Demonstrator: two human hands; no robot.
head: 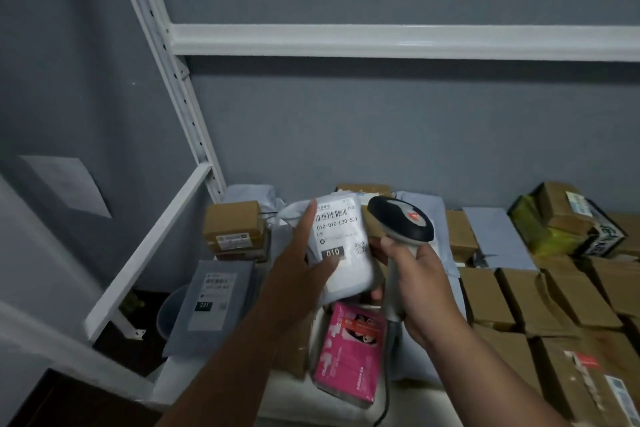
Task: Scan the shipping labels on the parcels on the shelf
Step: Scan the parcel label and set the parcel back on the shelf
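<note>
- White metal shelf frame [381, 40] rose against a grey wall [381, 135], one upright post slanting at the left and one beam crossing the top.
- Brown cardboard boxes [540, 298] crowded the right side of the shelf in rows, touching one another; one box [568, 215] at the far right corner sat tilted on yellow wrapping.
- Grey mailer bag [213, 302] lay flat at the left edge of the shelf, white label up, with a dark patch reading 231.
- Pale blue-grey bags [495, 236] lay between the boxes toward the back.
- Pink packet [349, 354] lay near the front edge, just below the raised parcel.
- Small brown box [232, 229] stood at the back left beside the post, label facing forward.
- White soft parcel [341, 253] was held up above the shelf, its shipping label [337, 229] facing the camera, with a barcode, "010-010 L30-551" and a dark "010" patch.
- Left hand [301, 270] held that parcel from its left side, forefinger stretched up along the edge and thumb pressed on the front near the 010 patch.
- Right hand [419, 281] was wrapped round the pale handle of a barcode scanner [401, 222], dark head just right of the parcel and level with the label.
- Scanner cable [385, 402] hung down toward the bottom edge.
</note>
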